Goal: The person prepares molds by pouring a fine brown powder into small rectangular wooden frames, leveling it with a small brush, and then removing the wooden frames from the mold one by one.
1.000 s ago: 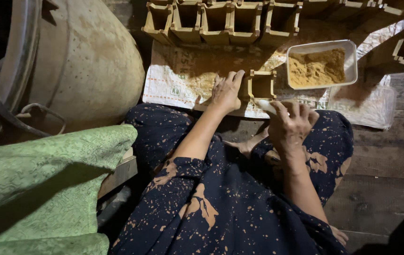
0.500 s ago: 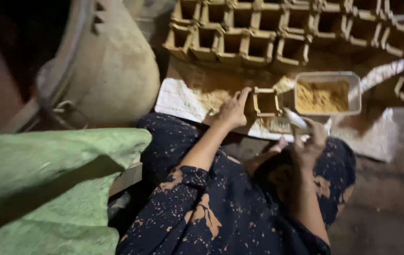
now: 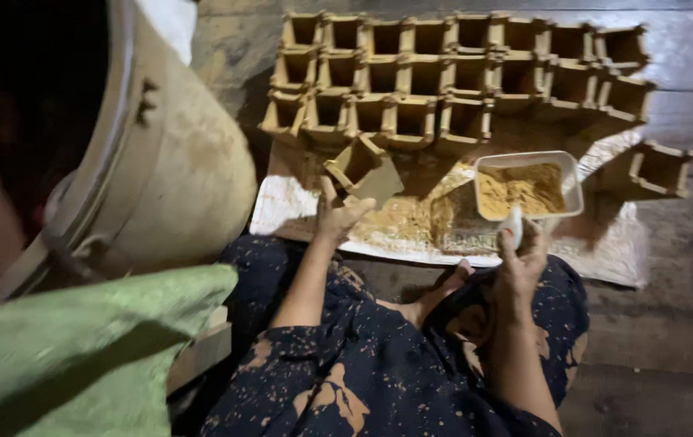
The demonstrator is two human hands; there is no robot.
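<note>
Clay box (image 3: pixel 360 167), small and square, sits tilted in the left hand (image 3: pixel 337 215), at about 11 o'clock from the person's lap. The fingers of that hand are curled around its lower corner, so it is lifted off the mat. To me this looks like the step of carrying a finished box away from the work spot. The next move would need a soft, steady grip and a free place beside the rows of boxes (image 3: pixel 452 77) at 12 o'clock.

Further right, the right hand (image 3: pixel 522 260) is closed around a small white scoop (image 3: pixel 514 227), just below the white tray (image 3: pixel 571 180) of yellow-brown powder at 1 o'clock.

Everything lies on a pale mat (image 3: pixel 618 251) dusted with powder, spread over a dark wooden floor (image 3: pixel 670 340). At 9 o'clock stands a big dusty drum (image 3: pixel 176 162), with a green cloth (image 3: pixel 79 348) below it. The room is dim.
</note>
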